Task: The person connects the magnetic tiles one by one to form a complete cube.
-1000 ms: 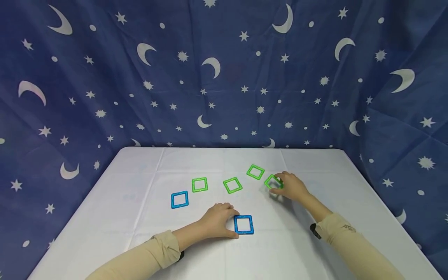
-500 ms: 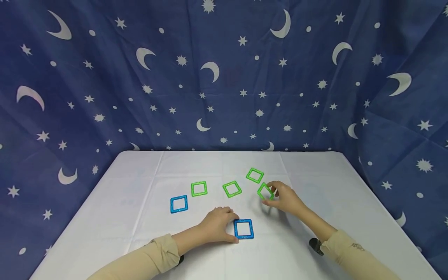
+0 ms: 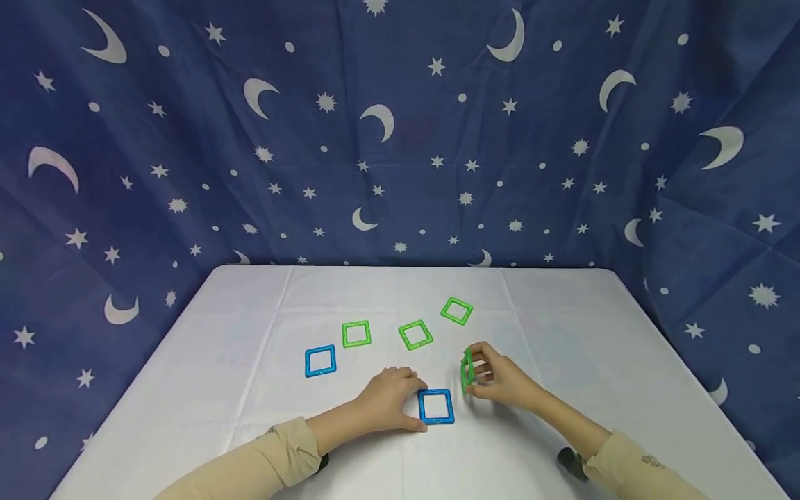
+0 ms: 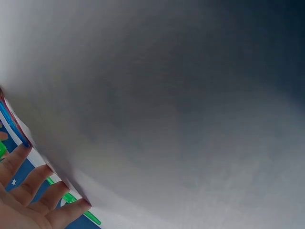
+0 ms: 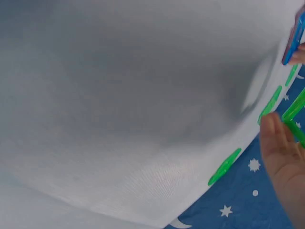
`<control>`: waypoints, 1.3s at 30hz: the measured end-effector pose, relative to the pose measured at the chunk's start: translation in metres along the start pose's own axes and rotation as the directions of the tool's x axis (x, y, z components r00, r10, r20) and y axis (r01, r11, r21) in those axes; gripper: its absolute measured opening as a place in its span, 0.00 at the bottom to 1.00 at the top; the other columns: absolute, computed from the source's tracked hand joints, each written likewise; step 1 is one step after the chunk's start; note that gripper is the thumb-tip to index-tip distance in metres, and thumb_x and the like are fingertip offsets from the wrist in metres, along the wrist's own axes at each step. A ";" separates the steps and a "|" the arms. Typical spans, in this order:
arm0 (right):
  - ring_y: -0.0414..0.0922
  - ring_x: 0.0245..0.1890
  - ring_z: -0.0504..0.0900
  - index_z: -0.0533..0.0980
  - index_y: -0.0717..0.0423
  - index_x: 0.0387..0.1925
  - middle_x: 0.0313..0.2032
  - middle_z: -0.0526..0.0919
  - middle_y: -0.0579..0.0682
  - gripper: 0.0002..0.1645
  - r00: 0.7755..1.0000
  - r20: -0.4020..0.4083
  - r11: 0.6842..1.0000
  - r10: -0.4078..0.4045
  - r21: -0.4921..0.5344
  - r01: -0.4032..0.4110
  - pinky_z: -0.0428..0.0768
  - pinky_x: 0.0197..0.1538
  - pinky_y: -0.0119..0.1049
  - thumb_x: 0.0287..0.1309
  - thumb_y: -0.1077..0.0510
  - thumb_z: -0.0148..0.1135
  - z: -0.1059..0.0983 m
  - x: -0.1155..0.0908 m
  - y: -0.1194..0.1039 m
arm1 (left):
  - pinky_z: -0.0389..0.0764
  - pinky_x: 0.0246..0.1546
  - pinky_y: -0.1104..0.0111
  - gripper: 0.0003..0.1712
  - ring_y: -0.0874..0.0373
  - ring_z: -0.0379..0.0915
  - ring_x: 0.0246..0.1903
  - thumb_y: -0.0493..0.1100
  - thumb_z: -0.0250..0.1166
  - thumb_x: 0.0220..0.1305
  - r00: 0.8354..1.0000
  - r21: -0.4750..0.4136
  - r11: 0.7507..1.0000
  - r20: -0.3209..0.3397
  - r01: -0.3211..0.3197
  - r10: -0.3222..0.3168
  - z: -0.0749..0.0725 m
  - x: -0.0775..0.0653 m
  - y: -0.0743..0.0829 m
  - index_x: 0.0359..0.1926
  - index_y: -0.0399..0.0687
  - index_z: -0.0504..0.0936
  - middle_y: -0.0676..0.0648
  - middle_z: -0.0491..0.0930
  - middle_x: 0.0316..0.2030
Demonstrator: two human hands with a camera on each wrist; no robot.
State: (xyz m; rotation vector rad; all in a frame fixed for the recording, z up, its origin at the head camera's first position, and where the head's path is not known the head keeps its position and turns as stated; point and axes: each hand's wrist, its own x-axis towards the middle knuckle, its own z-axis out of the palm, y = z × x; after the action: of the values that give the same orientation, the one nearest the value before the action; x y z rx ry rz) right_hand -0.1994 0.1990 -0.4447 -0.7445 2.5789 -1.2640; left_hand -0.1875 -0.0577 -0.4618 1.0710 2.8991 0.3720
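Note:
My left hand (image 3: 389, 399) lies on the table, thumb and index finger holding the left side of a flat blue square magnetic tile (image 3: 451, 406). In the left wrist view, that hand's fingers reach toward the table, near a blue edge. To the right of this tile, my right hand (image 3: 500, 378) grips a green square magnetic tile (image 3: 467, 368) between thumb and fingers. The green tile is tilted nearly edge-on to the head view, apart from the blue one. The right wrist view catches part of this green frame beside the hand; whether it touches the table is hard to tell.
Farther back lie a green tile (image 3: 357, 344) at left, another green tile (image 3: 421, 344) in the middle and a third green tile (image 3: 466, 314) to the right. A second blue tile (image 3: 321, 373) lies at left. A star-patterned curtain (image 3: 400, 139) hangs behind the white table (image 3: 262, 389).
My right hand has come nearer and leftward with the green tile, turning it from facing up to nearly upright. The left hand and its blue tile have stayed in place.

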 end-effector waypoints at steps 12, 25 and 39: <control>0.62 0.51 0.78 0.60 0.69 0.54 0.51 0.74 0.67 0.34 0.995 0.091 0.998 -0.032 0.056 0.027 0.78 0.53 0.45 0.49 0.64 0.68 0.015 -0.010 0.001 | 0.76 0.49 0.63 0.36 0.56 0.75 0.46 0.67 0.72 0.41 1.000 -0.006 1.000 0.006 -0.003 0.003 0.000 0.003 0.000 0.50 0.54 0.81 0.50 0.80 0.47; 0.61 0.53 0.78 0.63 0.66 0.53 0.52 0.76 0.62 0.34 0.991 0.110 0.994 -0.071 -0.080 0.080 0.74 0.57 0.48 0.46 0.63 0.69 0.022 -0.010 -0.011 | 0.76 0.50 0.62 0.35 0.55 0.75 0.46 0.66 0.72 0.42 1.000 -0.027 1.000 0.011 0.011 -0.010 -0.001 0.001 0.000 0.50 0.54 0.81 0.50 0.80 0.47; 0.58 0.52 0.79 0.64 0.64 0.53 0.50 0.79 0.62 0.35 0.994 0.105 0.986 -0.014 -0.163 0.032 0.73 0.57 0.51 0.46 0.60 0.71 0.025 -0.006 -0.014 | 0.77 0.47 0.64 0.34 0.60 0.73 0.41 0.66 0.73 0.41 1.000 -0.033 0.999 0.004 0.028 -0.028 -0.002 0.002 0.002 0.48 0.54 0.82 0.53 0.79 0.43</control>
State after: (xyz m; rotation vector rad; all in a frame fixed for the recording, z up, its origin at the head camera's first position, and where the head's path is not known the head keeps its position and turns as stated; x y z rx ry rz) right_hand -0.1795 0.1773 -0.4498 -0.8481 2.6195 -0.9989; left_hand -0.1879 -0.0551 -0.4595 1.0244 2.8915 0.4147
